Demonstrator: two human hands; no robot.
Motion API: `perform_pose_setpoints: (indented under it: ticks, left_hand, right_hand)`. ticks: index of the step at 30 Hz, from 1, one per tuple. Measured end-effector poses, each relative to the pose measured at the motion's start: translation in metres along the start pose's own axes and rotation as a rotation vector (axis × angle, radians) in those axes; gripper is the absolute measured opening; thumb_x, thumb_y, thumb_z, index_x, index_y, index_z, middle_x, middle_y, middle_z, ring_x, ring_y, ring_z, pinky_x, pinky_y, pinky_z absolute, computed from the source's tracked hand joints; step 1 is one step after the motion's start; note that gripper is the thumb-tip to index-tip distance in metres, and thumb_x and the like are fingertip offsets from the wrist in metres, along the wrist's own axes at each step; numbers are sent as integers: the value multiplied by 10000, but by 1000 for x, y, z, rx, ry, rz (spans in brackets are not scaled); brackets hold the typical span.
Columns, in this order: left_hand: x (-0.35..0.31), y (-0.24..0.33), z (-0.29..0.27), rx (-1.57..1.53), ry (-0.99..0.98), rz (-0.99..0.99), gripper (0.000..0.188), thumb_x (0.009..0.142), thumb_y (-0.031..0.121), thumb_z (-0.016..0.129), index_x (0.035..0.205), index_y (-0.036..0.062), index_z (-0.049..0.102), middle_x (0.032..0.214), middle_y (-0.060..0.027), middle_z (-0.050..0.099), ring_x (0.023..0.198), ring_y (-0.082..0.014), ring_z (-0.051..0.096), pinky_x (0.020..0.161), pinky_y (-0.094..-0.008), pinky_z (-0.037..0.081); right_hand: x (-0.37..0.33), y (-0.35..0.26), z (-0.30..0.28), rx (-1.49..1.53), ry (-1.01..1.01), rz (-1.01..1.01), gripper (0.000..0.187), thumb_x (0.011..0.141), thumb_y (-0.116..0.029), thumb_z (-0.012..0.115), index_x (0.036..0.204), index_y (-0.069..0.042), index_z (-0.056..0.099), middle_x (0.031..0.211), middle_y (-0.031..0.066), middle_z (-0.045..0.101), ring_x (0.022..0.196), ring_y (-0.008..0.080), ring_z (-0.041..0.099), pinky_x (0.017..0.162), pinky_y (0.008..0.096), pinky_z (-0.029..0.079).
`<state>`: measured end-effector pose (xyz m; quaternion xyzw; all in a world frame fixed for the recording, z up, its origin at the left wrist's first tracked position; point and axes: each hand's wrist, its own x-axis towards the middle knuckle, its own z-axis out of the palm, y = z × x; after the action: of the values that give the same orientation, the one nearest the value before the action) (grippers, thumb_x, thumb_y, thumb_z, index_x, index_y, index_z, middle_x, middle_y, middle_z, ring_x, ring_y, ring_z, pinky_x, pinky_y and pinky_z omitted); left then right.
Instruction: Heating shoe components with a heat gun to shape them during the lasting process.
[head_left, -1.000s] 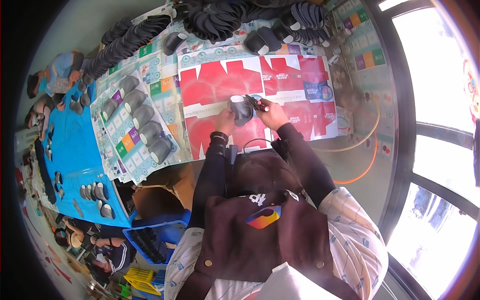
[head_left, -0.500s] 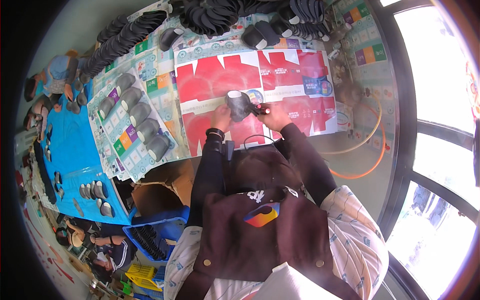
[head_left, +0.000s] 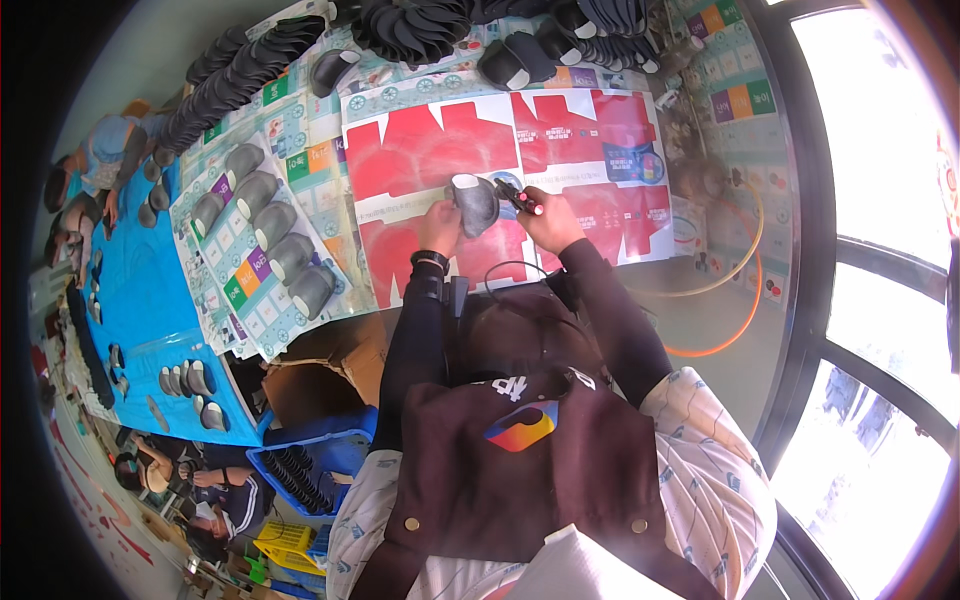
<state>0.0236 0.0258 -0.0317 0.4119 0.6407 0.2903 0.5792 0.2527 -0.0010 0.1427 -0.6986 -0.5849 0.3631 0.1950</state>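
Observation:
My left hand (head_left: 439, 228) grips the edge of a dark grey cup-shaped piece (head_left: 478, 208) with a pale, flat end, over the red-and-white printed sheets. Closed in my right hand (head_left: 553, 222) is a small black tool with red parts (head_left: 521, 198), which looks like a spray gun. Its front points toward the grey piece from the right, with a small gap between them. Pale, dusty patches mark the red printed sheet (head_left: 436, 142) behind. Several similar grey pieces (head_left: 274, 224) lie in rows on patterned sheets to my left.
Nested stacks of dark pieces (head_left: 412, 28) line the table's far edge. A blue-covered table (head_left: 150, 290) with more pieces stands to the left, with people beside it. An orange hose (head_left: 757, 310) loops at the right, before the window. Below left are a cardboard box (head_left: 335, 375) and a blue crate (head_left: 350, 452).
The grey piece has turned a little in my left hand. The tool has shifted slightly up in my right hand, away from the piece. The haze around the piece has thinned.

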Motion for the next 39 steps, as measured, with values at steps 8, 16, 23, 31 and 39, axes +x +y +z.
perform_pose_setpoints:
  ticks: [8,16,23,31,39]
  left_hand:
    - [7,-8,2,95,48,33,308,957,155,687,1206,-8,606,973,-82,707,763,-137,668,688,-271,550]
    - [14,1,-9,214,163,47,419,854,362,751,1074,11,686,990,-153,748,967,-290,717,858,-393,537]
    - [5,12,-22,109,79,-9,379,945,288,714,1153,-21,649,973,-94,721,785,-183,703,676,-308,562]
    - [-27,27,-58,-62,45,-178,323,1007,247,619,1231,15,601,1090,-88,690,891,-190,698,736,-297,558]
    - [-40,25,-69,-168,96,-242,285,994,264,648,1197,65,622,1079,-48,707,836,-138,649,663,-263,484]
  right_hand:
    - [-10,15,7,-119,-90,10,266,819,-223,589,993,-48,691,868,276,677,879,470,652,787,553,516]
    - [-6,0,6,383,-312,279,326,820,-229,644,1034,9,705,797,186,709,677,289,710,604,409,575]
    - [26,1,-6,433,-208,268,253,814,-173,598,952,27,672,721,133,695,629,236,687,577,398,554]
    - [47,40,2,506,-238,173,250,756,-189,626,882,25,648,707,148,668,611,239,648,594,387,508]
    - [50,42,-7,364,-484,155,176,816,-184,644,834,-9,638,626,75,618,567,182,593,565,343,459]
